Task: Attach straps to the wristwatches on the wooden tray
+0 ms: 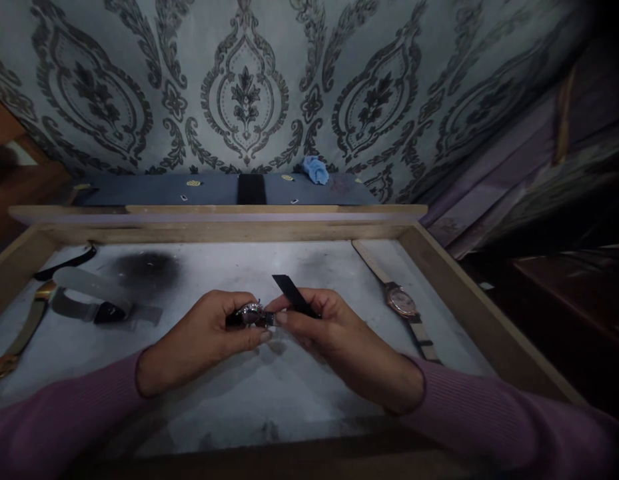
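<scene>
Over the middle of a shallow wooden tray with a white bottom, my left hand (204, 333) is closed around a wristwatch (252, 313) with a shiny, stone-like rim. My right hand (334, 333) pinches the black strap (295, 295) of that watch close to its case, fingers and thumb pressed together. The strap's loose end sticks up to the left above my right fingers. Part of the watch's dark other side is hidden in my left palm. Both hands nearly meet at the case.
At the right lies a watch (402, 301) with a rose-gold case. To the left are a grey-banded watch (109, 312), a gold-toned watch (39, 303) and a black strap (69, 262). The tray's wooden rim (219, 232) surrounds them. Behind it, a blue crumpled cloth (315, 170) rests by the patterned wall.
</scene>
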{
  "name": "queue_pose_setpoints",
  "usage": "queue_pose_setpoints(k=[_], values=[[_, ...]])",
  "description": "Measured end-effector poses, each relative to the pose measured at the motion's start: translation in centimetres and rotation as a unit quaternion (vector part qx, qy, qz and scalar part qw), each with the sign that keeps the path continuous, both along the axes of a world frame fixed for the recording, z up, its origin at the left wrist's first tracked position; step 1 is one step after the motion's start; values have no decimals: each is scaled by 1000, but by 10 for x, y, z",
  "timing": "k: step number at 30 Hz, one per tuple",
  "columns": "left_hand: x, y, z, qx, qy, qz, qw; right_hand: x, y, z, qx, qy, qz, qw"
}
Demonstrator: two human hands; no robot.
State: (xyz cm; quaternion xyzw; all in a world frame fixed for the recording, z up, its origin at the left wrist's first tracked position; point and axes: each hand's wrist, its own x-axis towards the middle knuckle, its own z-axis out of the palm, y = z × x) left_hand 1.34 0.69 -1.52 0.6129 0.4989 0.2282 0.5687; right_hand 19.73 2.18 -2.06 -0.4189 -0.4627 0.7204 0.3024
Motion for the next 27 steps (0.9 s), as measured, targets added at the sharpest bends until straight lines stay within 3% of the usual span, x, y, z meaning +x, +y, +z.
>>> queue_pose_setpoints(k=[10, 15, 27], values=[[-2, 0, 0, -11, -20, -2, 1000, 1, 1, -4, -10, 8, 4, 1000], [-5, 1, 3, -20, -24, -34, 999, 3, 3, -3, -18, -2, 5, 1000], [-6, -1, 1, 5, -62, -61, 996, 4, 3, 4, 90, -17, -5, 996]])
